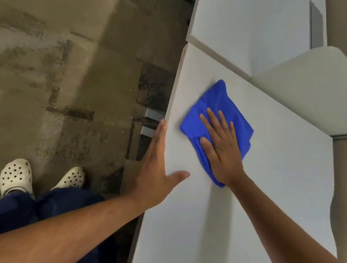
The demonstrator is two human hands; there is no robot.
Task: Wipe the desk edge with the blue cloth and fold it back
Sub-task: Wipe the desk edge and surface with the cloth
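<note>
Right hand lies flat and fully spread on the crumpled soft blue microfibre cloth, pressing it to the smooth matte white laminate desk top; nothing is pinched. My left hand is open too, fingers straight along the desk's front edge, thumb on the surface, holding nothing. I judge the wiping step to be in hand, the cloth sitting just inside the edge. Next I must slide it outward over the squared rim, keeping palm pressure even, before folding.
</note>
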